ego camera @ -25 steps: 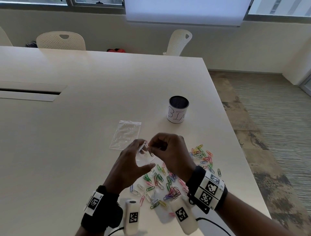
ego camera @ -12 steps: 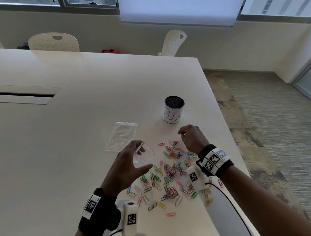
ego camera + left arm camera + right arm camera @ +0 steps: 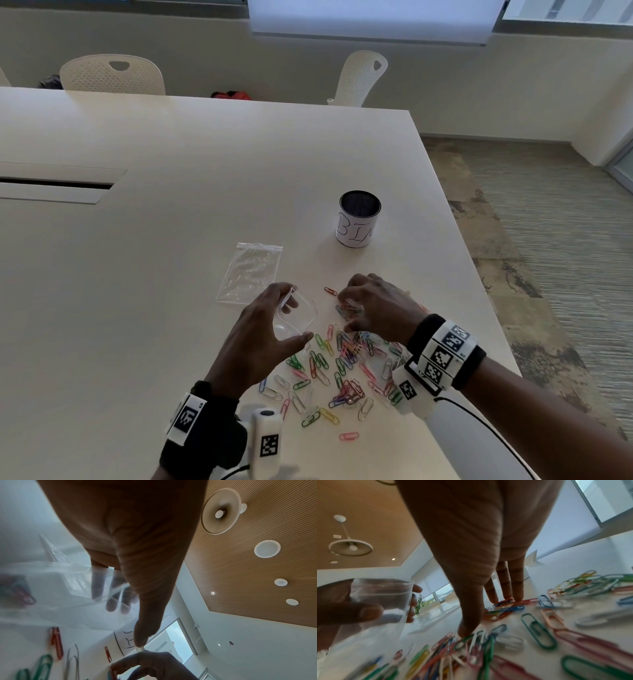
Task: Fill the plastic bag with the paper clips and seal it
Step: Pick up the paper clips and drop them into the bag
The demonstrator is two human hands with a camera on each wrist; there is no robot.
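From the head view, the left hand [image 3: 260, 337] gripped a small clear plastic bag [image 3: 297, 317] between thumb and curled fingers, its mouth held wide and facing the right hand; nothing could be made out inside it. A second clear bag [image 3: 251, 272] lay flat on the table [image 3: 171, 240] at 11 o'clock from the held one, just beyond the left fingers. The right hand [image 3: 375, 306] was curled palm-down on the far edge of the scattered paper clips [image 3: 342, 370], which spread toward 6 o'clock from it. A dark mesh cup [image 3: 359, 219] wrapped in lettered paper stood upright at 12 o'clock from the right hand, well apart; its contents could not be seen.

The left wrist view showed fingers [image 3: 97, 584] through the bag's clear film [image 3: 51, 588], with clips blurred behind it on the table, whether inside or beneath was unclear.

In the right wrist view, the right fingertips [image 3: 517, 596] and thumb pressed down onto clips [image 3: 505, 601]; whether any was pinched could not be told. At 9 o'clock the left hand [image 3: 347, 609] held the bag open.
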